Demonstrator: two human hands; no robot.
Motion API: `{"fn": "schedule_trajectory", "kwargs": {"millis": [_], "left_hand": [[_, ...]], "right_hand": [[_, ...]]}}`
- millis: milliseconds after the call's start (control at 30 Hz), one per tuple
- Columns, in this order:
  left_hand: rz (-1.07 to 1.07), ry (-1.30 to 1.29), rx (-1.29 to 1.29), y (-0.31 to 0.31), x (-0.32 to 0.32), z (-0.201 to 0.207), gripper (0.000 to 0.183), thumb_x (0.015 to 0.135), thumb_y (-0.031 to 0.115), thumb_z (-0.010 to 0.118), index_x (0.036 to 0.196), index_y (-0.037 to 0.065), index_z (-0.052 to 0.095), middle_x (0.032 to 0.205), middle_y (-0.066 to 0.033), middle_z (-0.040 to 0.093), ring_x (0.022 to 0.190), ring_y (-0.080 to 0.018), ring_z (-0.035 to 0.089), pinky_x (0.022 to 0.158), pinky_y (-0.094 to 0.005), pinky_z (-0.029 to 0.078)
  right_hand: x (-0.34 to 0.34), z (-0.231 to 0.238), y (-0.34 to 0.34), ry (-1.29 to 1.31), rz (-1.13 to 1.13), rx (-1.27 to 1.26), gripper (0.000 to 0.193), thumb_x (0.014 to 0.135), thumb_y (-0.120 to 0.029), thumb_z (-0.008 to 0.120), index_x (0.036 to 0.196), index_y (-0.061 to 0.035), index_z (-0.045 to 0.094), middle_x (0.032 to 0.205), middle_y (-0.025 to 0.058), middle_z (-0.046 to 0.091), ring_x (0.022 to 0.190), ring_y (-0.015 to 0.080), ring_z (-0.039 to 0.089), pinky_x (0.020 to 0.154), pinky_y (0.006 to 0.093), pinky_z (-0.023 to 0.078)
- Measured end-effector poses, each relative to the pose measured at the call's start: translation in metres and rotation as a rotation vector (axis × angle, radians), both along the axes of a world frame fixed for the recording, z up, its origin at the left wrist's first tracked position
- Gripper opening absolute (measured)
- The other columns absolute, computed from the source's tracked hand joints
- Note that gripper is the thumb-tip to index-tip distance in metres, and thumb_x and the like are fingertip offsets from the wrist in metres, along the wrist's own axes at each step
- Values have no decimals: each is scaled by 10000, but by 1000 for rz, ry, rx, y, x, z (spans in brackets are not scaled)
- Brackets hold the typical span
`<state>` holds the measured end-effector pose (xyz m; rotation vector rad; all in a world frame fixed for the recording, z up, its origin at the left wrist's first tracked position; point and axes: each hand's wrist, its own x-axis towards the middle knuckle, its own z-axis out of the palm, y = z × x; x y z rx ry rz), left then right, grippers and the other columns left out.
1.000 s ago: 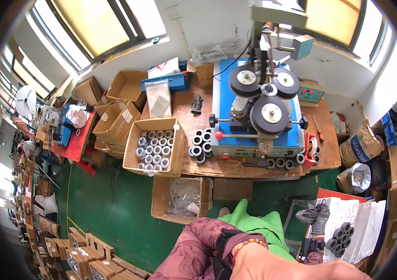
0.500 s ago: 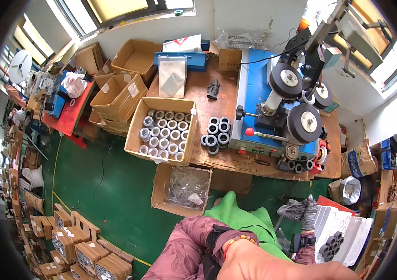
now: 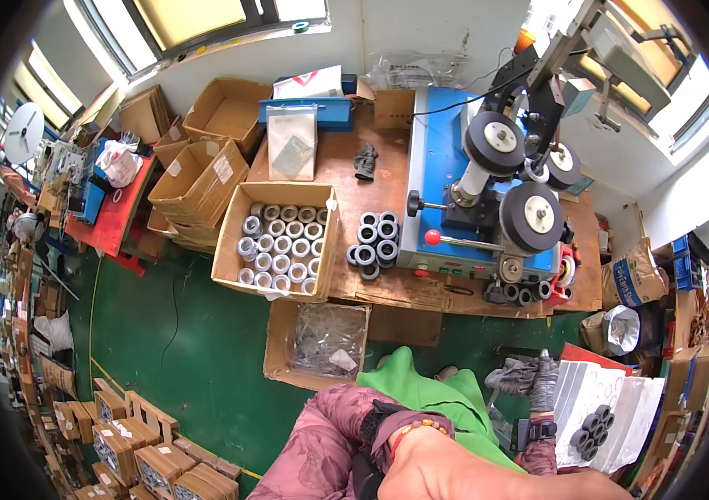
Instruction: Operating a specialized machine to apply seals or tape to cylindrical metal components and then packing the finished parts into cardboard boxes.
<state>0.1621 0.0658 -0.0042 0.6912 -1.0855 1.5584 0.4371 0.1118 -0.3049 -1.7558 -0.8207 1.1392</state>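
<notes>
My bare left hand [image 3: 471, 467], with a beaded bracelet at its wrist, is raised close to the camera at the lower edge; its fingers are out of view. On the right, my right hand [image 3: 544, 387] wears a grey glove and a dark wristwatch. Its fingers close at a crumpled grey glove [image 3: 511, 377] on its left side, one fingertip pointing up. Beside that hand, dark rings [image 3: 594, 432] lie grouped on a white sheet [image 3: 625, 400]. A green apron [image 3: 425, 396] covers my lap.
Ahead, a workbench [image 3: 379, 287] carries a blue machine with black rollers [image 3: 529, 218], stacked dark rings [image 3: 373, 242] and a carton of pale rings [image 3: 234, 275]. Below stands a carton of clear plastic [image 3: 275, 350]. Stacked cartons [image 3: 204, 187] are at left; wrapped boxes [image 3: 159, 467] are at lower left.
My view has turned slightly, so the bench and machine sit a little farther left and the bench's front lower. Both hands keep nearly the same pose.
</notes>
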Motion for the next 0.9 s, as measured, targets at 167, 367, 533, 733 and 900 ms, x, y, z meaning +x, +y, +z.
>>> {"fn": "schedule_trajectory", "kwargs": {"millis": [167,367,533,733,900], "left_hand": [[-154,26,-49,0,17,11,708,898,601,355,1138,-22,592,1344,-365,221,1178,-497,369,1014,-525,278],[-182,50,-838,-33,44,82,511,919,562,345,1144,207,635,1180,-370,462,1096,-474,486,1014,-502,296],[265,314,165,44,75,16,468,940,527,317,1114,263,663,1172,-357,503,1113,-474,492,1013,-523,285],[407,159,-266,38,144,24,497,956,501,308,1031,216,708,1115,-367,530,1149,-453,426,1013,-505,260],[347,487,-239,42,136,19,479,969,470,296,1033,218,698,1047,-342,570,1117,-434,437,990,-499,274]], "right_hand": [[27,2,3,2,28,30,381,911,-375,541,695,-63,570,609,15,536,513,109,485,495,258,421],[79,-11,10,-62,-75,72,348,907,-333,555,715,-45,597,636,22,557,551,111,488,511,260,415],[101,20,18,24,-36,24,354,885,-362,576,723,-48,601,673,31,580,525,132,526,495,274,443],[144,-4,25,66,-80,9,352,887,-359,573,724,-48,595,669,31,575,537,133,526,507,275,445],[154,-11,32,120,-66,-17,350,889,-357,571,725,-49,590,666,31,571,547,134,525,516,275,446]]}}
